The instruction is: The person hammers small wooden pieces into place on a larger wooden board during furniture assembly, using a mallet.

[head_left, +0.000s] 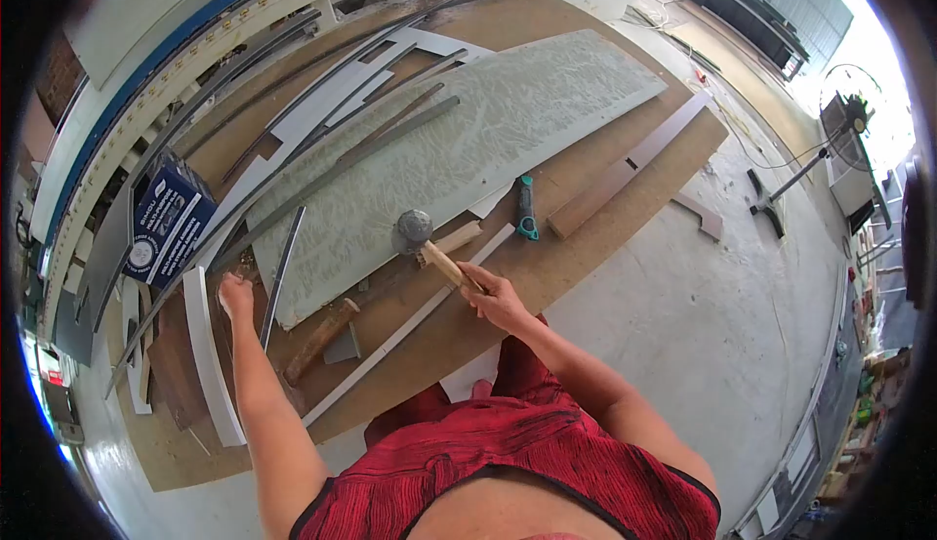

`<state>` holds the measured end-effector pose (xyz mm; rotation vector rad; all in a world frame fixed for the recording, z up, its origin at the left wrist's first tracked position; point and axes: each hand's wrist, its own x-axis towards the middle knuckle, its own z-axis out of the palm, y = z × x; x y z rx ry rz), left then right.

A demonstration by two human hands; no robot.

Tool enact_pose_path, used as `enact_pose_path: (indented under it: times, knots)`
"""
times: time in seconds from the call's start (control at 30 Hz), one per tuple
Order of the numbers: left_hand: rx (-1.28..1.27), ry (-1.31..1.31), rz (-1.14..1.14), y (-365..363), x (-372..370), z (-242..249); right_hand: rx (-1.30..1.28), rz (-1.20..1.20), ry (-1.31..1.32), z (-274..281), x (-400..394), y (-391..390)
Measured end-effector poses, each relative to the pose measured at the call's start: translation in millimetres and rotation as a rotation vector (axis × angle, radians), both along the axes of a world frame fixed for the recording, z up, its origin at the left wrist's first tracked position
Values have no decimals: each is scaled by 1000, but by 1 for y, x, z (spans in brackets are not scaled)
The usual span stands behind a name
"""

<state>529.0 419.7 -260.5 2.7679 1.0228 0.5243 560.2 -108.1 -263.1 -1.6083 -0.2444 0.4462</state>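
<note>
My right hand is closed round the wooden handle of a mallet, whose dark round head is raised over the near edge of a patterned grey-green panel. At the left, my left hand is closed near the edge of long metal strips, beside a curved white strip; whatever its fingers hold is too small to make out. Between my hands lie a thin dark bar and a rough wooden stick. A long pale strip runs diagonally in front of me.
A green-handled tool and a long brownish board lie to the right on the brown sheet. At the left stands a dark blue box beside a large machine. A fan stands at the far right.
</note>
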Motion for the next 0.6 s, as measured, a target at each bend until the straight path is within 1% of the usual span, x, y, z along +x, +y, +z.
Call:
enact_pose_path:
  times: [0.03, 0.1, 0.13, 0.17, 0.2, 0.23, 0.33, 0.4, 0.43, 0.47, 0.5, 0.57, 0.6]
  knots:
    - [1, -25, 13, 4, -3, -6, 21, 0, 16, -1, 1, -1]
    - [-76, -156, 35, 22, 0, -42, 60, 11, 49, -1, 3, -1]
    - [-116, -225, 51, 28, -2, -50, 58, 24, 72, 2, 4, -2]
    - [-315, -404, 33, 10, -4, -49, 56, 38, 94, 7, 5, -3]
    - [-462, -446, 48, -32, -7, -23, 53, 52, 117, 12, 5, -3]
    - [-611, -489, 60, -75, -15, 9, 5, 51, 86, 18, 5, -1]
    - [-802, -530, 8, -123, -32, 16, -111, 41, 15, 25, 7, -2]
    - [-832, -527, 36, -137, -44, 15, -149, 36, -4, 21, 16, -8]
    - [-846, -523, 50, -143, -52, 11, -117, 22, 16, 27, 21, -14]
    - [-716, -503, 7, -136, -58, -1, -82, 10, 35, 38, 27, -20]
    - [-693, -458, 27, -130, -65, -13, -45, 0, 55, 46, 35, -24]
    - [-639, -375, 75, -136, -81, -2, 36, -90, 26, 59, 56, -38]
    - [-646, -387, 59, -125, -87, -17, 20, -145, 34, 63, 70, -45]
